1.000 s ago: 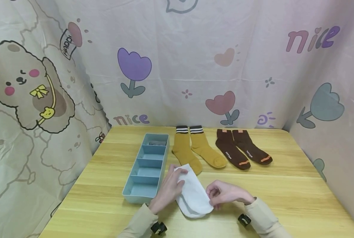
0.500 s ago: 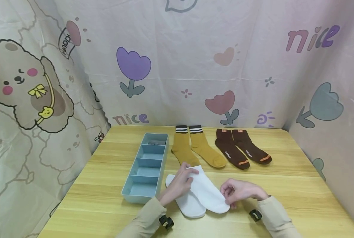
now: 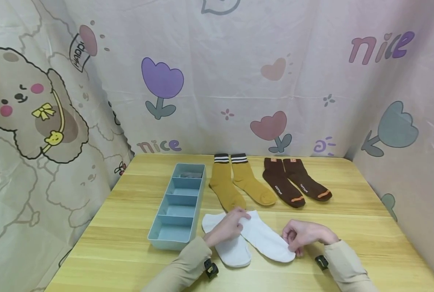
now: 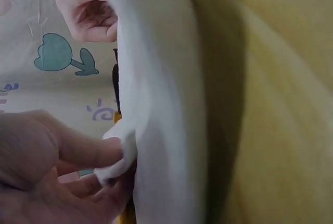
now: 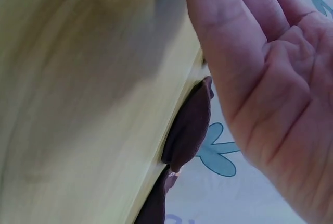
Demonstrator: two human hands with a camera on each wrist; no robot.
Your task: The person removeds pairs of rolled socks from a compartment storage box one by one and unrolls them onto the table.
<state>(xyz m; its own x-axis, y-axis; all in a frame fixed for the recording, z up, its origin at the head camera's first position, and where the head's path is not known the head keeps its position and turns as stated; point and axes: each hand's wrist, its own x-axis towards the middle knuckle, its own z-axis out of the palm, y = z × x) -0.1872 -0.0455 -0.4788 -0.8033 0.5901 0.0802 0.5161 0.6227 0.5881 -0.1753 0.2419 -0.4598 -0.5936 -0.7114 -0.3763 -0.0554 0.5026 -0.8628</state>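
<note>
Two white socks lie side by side at the front of the table. My left hand (image 3: pixel 228 227) pinches the cuff end of the right-hand white sock (image 3: pixel 266 237), and the left wrist view shows its thumb and fingers (image 4: pixel 99 153) on the white fabric. At that sock's toe, my right hand (image 3: pixel 306 235) pinches the tip. The other white sock (image 3: pixel 235 251) lies flat on the left, partly covered by my left hand and forearm. In the right wrist view the right palm (image 5: pixel 276 88) shows, but its fingertips are out of frame.
A blue-grey organizer box (image 3: pixel 198 207) with several compartments stands left of the socks, a dark item in its far compartment. Mustard socks (image 3: pixel 224 182) and brown socks (image 3: pixel 282 182) lie in pairs behind. Patterned curtains hang around the wooden table (image 3: pixel 104 243).
Both hands have moved right, carrying the upper white sock off the other one. The two socks, earlier stacked, now lie next to each other, spread apart at the toes.
</note>
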